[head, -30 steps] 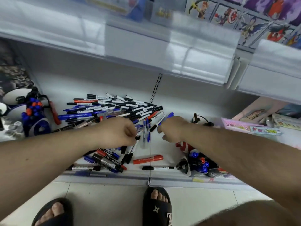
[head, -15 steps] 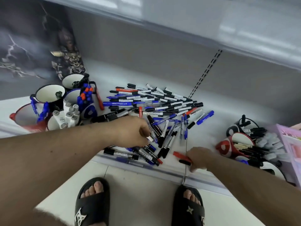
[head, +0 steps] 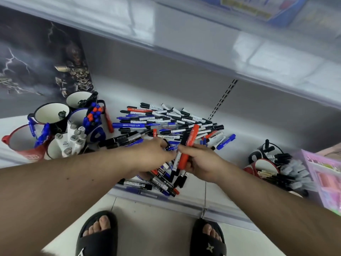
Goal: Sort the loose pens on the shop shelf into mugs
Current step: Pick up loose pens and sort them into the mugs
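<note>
**Pens gathered in the right hand, pile still to sort**

Fingers [head: 191,164] of the right hand [head: 202,163] curl round a red marker [head: 187,146] and a black-capped pen [head: 181,145] held beside it, both slanting up toward the middle of the frame. Left hand [head: 150,154] sits just left of them with its fingers bent down into the loose pens [head: 166,122]; whether it pinches one I cannot tell, since the fingertips are hidden behind the knuckles and the pens.

Most of the pens lie in a heap on the shelf [head: 249,145] at the centre of the frame, with a smaller scatter at its front edge, lower centre. Mugs at left [head: 49,115] already hold blue, red and grey-capped markers, and one red mug [head: 22,139] at far left looks nearly bare. Mugs at right [head: 262,163] hold black pens and pale-capped ones.

To do this step well, I would judge it best to keep the held pens parallel, caps the same way, and gather only one kind per handful so that they drop into a single mug. Lifting them clear of the heap before swinging across should avoid dragging others off the shelf's front edge, where several lie close to the lip above the floor [head: 156,228].
</note>
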{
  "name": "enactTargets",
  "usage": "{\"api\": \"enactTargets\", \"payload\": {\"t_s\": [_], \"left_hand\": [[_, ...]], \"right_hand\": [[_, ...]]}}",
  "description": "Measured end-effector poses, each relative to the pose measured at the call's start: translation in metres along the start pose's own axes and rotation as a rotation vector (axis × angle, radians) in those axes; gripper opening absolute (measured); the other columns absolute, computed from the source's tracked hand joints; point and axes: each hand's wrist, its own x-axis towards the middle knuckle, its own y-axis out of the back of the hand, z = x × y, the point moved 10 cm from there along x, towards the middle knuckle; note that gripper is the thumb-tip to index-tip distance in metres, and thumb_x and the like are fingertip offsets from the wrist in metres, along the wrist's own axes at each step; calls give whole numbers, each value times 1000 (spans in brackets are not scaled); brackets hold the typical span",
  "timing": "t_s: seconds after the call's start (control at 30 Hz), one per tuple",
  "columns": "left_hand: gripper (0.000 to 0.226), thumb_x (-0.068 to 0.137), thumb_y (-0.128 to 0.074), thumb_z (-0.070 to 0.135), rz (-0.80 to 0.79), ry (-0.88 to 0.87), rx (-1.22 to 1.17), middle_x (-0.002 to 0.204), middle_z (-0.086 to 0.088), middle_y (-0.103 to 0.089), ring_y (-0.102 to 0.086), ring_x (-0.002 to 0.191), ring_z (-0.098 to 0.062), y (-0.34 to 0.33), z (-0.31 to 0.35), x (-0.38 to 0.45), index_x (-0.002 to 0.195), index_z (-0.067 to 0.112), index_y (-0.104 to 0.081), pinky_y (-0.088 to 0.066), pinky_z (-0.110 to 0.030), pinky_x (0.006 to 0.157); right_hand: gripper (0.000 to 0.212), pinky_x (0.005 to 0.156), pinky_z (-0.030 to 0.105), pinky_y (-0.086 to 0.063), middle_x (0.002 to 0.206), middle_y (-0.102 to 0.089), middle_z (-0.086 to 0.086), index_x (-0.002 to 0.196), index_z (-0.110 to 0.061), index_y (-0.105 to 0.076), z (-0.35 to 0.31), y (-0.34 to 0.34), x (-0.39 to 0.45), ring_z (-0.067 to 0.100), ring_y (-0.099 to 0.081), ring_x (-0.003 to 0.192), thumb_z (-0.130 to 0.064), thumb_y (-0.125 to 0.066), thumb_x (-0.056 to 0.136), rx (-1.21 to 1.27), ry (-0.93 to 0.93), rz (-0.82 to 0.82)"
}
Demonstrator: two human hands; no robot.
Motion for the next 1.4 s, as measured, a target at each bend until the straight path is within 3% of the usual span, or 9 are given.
{"api": "enactTargets", "payload": {"t_s": [0.1, 0.23, 0.43, 0.57, 0.73, 0.93, 1.03, 1.23, 1.4], "left_hand": [[19, 101, -52, 27, -51, 63, -237, 108, -1, -59, -57, 92, -20, -13, -2, -3, 119, 27, -56, -60, -40, 68], [32, 103, -35, 11, 46, 123, -382, 78, -4, -51, -40, 61, -13, -4, -15, 4, 109, 27, -63, -39, -22, 47], [42, 97, -44, 57, 150, 67, -188, 83, -5, -64, -55, 64, -19, 14, -18, 7, 113, 22, -60, -45, -26, 56], [33, 99, -45, 53, 67, 48, -194, 89, -5, -70, -67, 70, -16, -2, -15, 5, 104, 24, -60, -50, -21, 54], [30, 102, -42, 45, 197, -22, -103, 89, 1, -62, -57, 82, -12, 19, -12, 9, 89, 24, -59, -45, -28, 75], [33, 97, -50, 51, 145, 29, -136, 81, -3, -52, -47, 70, -15, 18, -15, 11, 92, 19, -55, -41, -29, 63], [30, 97, -57, 38, 110, 59, -229, 77, -8, -50, -48, 65, -21, 11, -20, 17, 99, 9, -53, -49, -33, 62], [22, 98, -58, 27, 137, 58, -326, 69, -6, -50, -47, 48, -15, 12, -16, 28, 91, 8, -50, -49, -23, 45], [33, 97, -57, 35, 202, 69, -344, 50, 0, -46, -43, 38, -14, 17, -17, 35, 76, 11, -51, -43, -22, 42]], "right_hand": [[16, 45, 19, -34, 58, -51, 2, 69, -18, -63, -4, -34, -8, 11, -41, 46, -25, -72, 81, 137, -9, -68], [21, 45, 18, -35, 65, -55, 1, 85, -14, -63, 6, -43, -11, 8, -41, 47, -32, -72, 81, 221, -70, -1], [4, 46, 20, -42, 67, -64, 9, 93, -9, -61, 13, -69, -20, 13, -52, 52, -11, -60, 96, -8, -59, -75], [46, 55, 22, -54, 83, -66, 17, 131, -7, -53, 12, -92, -18, 21, -61, 69, 16, -49, 90, -172, 11, -216], [42, 73, 28, -61, 91, -69, 15, 100, -2, -66, -1, -88, -22, 24, -69, 81, 22, -35, 85, 2, -83, -332], [26, 62, 33, -54, 89, -65, 6, 108, -7, -67, -3, 92, 43, 22, -64, 74, -17, -68, 84, -571, -70, 502], [43, 85, 39, -56, 102, -59, 9, 95, -10, -62, 5, 136, 50, 22, -59, 88, -49, -72, 80, -685, -219, 597], [159, 110, 50, -40, 144, -43, 12, 144, -16, -42, 65, 155, 127, 34, -44, 131, -102, -58, 11, -705, -398, 571], [143, 103, 45, -43, 142, -28, 23, 154, 0, -7, 54, 94, 96, 38, -37, 132, -100, -43, 58, -1004, -412, 623]]}}
